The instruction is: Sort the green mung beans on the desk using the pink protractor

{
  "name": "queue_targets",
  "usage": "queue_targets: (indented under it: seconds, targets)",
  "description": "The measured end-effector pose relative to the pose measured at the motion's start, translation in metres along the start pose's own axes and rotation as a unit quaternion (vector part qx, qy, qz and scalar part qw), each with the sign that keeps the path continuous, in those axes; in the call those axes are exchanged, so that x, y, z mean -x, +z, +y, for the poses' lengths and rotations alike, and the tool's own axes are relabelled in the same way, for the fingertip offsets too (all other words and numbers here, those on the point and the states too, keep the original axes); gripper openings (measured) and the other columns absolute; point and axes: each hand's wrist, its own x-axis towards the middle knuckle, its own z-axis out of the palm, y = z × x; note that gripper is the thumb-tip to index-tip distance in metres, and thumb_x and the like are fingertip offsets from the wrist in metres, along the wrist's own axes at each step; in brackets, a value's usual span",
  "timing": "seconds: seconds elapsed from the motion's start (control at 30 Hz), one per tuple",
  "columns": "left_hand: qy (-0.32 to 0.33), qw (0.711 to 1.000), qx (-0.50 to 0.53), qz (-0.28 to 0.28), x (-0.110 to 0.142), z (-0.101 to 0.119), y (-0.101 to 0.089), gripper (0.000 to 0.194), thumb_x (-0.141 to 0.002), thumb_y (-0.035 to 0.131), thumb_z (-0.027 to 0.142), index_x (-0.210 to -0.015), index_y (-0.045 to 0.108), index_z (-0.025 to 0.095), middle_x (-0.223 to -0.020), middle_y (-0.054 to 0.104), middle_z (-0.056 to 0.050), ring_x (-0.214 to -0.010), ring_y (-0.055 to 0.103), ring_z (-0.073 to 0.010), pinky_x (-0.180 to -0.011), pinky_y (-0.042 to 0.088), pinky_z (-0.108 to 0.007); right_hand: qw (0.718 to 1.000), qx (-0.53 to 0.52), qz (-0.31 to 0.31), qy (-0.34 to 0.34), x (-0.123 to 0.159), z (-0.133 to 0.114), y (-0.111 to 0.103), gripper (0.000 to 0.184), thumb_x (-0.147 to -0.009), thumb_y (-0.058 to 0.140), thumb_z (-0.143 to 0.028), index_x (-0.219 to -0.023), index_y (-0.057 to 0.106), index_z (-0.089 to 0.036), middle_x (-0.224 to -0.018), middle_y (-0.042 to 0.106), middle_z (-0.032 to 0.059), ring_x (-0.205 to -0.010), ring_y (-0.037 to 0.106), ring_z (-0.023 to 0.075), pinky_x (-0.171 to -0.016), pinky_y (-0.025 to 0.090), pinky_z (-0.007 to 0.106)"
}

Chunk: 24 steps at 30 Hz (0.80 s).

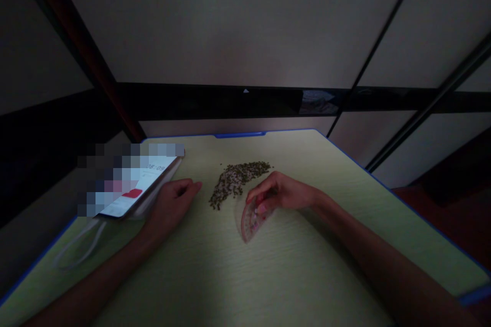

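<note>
My right hand (282,191) pinches a clear protractor (250,222) with pinkish-red markings between thumb and fingers. The protractor is tilted, its curved edge facing left and down near the tabletop. Just beyond it lies a curved heap of small dark greenish grains (238,179), perhaps mung beans, with a few stray ones around it. My left hand (174,199) rests on the table left of the heap, loosely fisted with the thumb pointing towards the grains. I see nothing in it, and it lies close beside a lit phone (148,179).
The phone leans on a pale stand or case, with a white strap (82,260) looped in front. The light wood-grain table (215,281) has a blue rim and a blue handle (241,135) at the far edge. Panelled cabinet doors (230,25) with a dark band rise behind it.
</note>
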Motion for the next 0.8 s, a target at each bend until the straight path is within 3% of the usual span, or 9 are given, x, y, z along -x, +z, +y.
queue_targets:
  seconds: [0.43,0.5,0.57,0.67,0.8]
  targets:
    - [-0.006,1.000,0.011,-0.006,0.000,0.002,0.000,0.034,-0.068,0.045,0.039,-0.043,0.032,0.020,-0.039,0.031,0.007,-0.040,0.033,-0.0090,-0.043,0.026,-0.023,0.989,0.059,-0.124,0.059,0.014,-0.015,0.002,0.025,-0.068,0.065,-0.024,-0.088,0.069,-0.008,-0.069,0.066,0.0042,-0.058,0.058,0.0101,-0.057,0.046,0.020]
    - [-0.006,1.000,0.010,-0.008,0.000,0.002,0.000,0.034,-0.069,0.044,0.039,-0.043,0.033,0.020,-0.039,0.032,0.006,-0.040,0.033,-0.0090,-0.042,0.025,-0.023,0.989,0.065,-0.121,0.046,0.018,-0.018,-0.001,0.022,-0.068,0.065,-0.023,-0.085,0.069,-0.009,-0.070,0.066,0.0043,-0.061,0.059,0.0108,-0.059,0.046,0.021]
    - [-0.006,1.000,0.008,-0.007,0.001,0.002,0.000,0.033,-0.068,0.044,0.039,-0.043,0.034,0.020,-0.039,0.032,0.006,-0.040,0.033,-0.0091,-0.042,0.025,-0.023,0.995,0.071,-0.065,0.008,0.022,-0.018,-0.007,0.019,-0.067,0.066,-0.022,-0.083,0.069,-0.011,-0.070,0.066,0.0032,-0.064,0.058,0.0107,-0.063,0.046,0.022]
    - [-0.004,1.000,0.006,-0.004,0.001,0.002,0.000,0.033,-0.068,0.044,0.039,-0.043,0.033,0.020,-0.039,0.031,0.007,-0.040,0.032,-0.0089,-0.042,0.025,-0.023,0.996,0.024,0.089,-0.009,0.026,-0.011,-0.023,0.021,-0.063,0.069,-0.022,-0.081,0.068,-0.014,-0.065,0.064,-0.0001,-0.057,0.056,0.0090,-0.055,0.045,0.021]
    - [-0.001,1.000,0.008,-0.006,-0.001,-0.001,0.000,0.034,-0.068,0.043,0.040,-0.043,0.032,0.020,-0.039,0.031,0.007,-0.040,0.031,-0.0088,-0.041,0.025,-0.023,0.958,0.000,0.288,0.002,0.026,0.010,-0.045,0.028,-0.057,0.070,-0.024,-0.082,0.066,-0.013,-0.062,0.061,-0.0004,-0.052,0.053,0.0084,-0.049,0.041,0.020]
